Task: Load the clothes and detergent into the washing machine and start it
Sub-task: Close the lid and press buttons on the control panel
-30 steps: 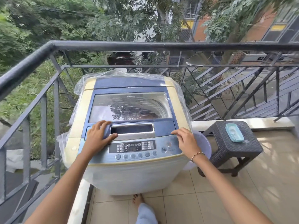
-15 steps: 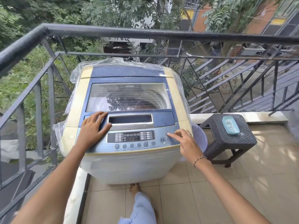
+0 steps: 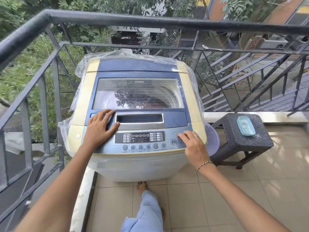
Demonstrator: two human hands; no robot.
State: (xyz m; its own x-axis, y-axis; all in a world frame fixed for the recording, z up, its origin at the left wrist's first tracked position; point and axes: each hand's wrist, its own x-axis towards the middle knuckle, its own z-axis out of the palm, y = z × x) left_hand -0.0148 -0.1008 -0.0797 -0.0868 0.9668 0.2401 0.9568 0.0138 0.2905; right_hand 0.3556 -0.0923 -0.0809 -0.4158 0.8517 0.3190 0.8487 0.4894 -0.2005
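Observation:
A top-loading washing machine point(image 3: 190, 97), blue and cream with plastic wrap round its sides, stands in the balcony corner with its glass lid point(image 3: 138, 93) shut. My left hand point(image 3: 100, 126) lies flat on the lid's front left, beside the recessed handle point(image 3: 139, 118), holding nothing. My right hand point(image 3: 192, 144) rests on the right end of the control panel point(image 3: 140, 139), its fingertips on a button just right of the start/pause button point(image 3: 173, 141). The display looks dark. Something dark shows inside through the glass.
A dark woven stool point(image 3: 240, 141) stands right of the machine with a teal lidded box point(image 3: 245, 125) on top. A pale purple basin point(image 3: 213, 141) is wedged between them. Black railing point(image 3: 150, 22) closes the back and left. My bare foot point(image 3: 142, 185) is on the tiled floor.
My right hand slid from the lid's front right corner down onto the right end of the control panel. My left hand stayed in place. The camera tilted down and closer.

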